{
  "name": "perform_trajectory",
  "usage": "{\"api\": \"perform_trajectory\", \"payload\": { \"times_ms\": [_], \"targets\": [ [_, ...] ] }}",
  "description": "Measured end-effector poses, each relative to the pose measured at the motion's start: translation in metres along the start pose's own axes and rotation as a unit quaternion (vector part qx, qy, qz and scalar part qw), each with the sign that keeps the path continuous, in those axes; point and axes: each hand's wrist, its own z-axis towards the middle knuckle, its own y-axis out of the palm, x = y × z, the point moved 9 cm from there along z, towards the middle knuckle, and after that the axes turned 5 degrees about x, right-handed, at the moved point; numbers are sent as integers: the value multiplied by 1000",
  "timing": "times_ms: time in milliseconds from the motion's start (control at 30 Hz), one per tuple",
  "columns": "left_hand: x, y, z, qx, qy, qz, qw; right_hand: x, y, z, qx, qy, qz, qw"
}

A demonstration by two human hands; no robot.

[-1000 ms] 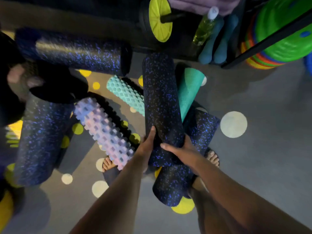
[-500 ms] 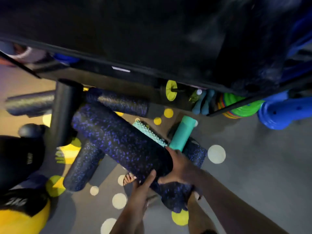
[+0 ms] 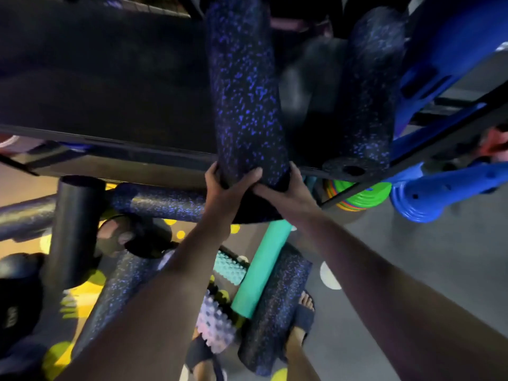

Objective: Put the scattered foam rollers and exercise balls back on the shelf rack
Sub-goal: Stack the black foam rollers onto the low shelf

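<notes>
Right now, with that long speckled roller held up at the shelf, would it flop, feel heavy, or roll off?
Probably stiff: the speckled roller runs straight though the left hand and right hand grip only its near end. Likely light for its size, since it looks like foam. Being round, it could roll sideways on the shelf.

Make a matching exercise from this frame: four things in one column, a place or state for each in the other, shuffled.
Things
1. raised roller
2. teal roller
3. pastel roller
4. green plates

Places or states
A. smooth, lying on the floor
B. stacked low in the rack, at the right
C. near end gripped by the left hand and the right hand
D. knobbly, on the floor near a foot

Pairs: 1-C, 2-A, 3-D, 4-B
</notes>
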Motion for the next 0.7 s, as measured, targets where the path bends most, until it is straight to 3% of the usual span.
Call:
{"api": "perform_trajectory", "payload": {
  "times_ms": [167, 233, 333, 400, 500, 700],
  "targets": [
    [42, 89, 29, 17, 67, 17, 997, -44, -82, 47, 6, -30, -58, 998],
    [58, 115, 43, 26, 85, 34, 995, -60, -110, 64, 5, -53, -137, 989],
    [79, 144, 63, 47, 129, 82, 987, -85, -150, 88, 59, -168, -329, 927],
    [85, 159, 69, 47, 152, 167, 973, -72, -177, 103, 104, -142, -421, 890],
    [74, 162, 75, 48, 119, 239, 963, -28, -199, 107, 91, -21, -405, 909],
    [45, 145, 74, 49, 55, 242, 967, -27, -197, 116, 63, -69, -337, 937]
  ]
}}
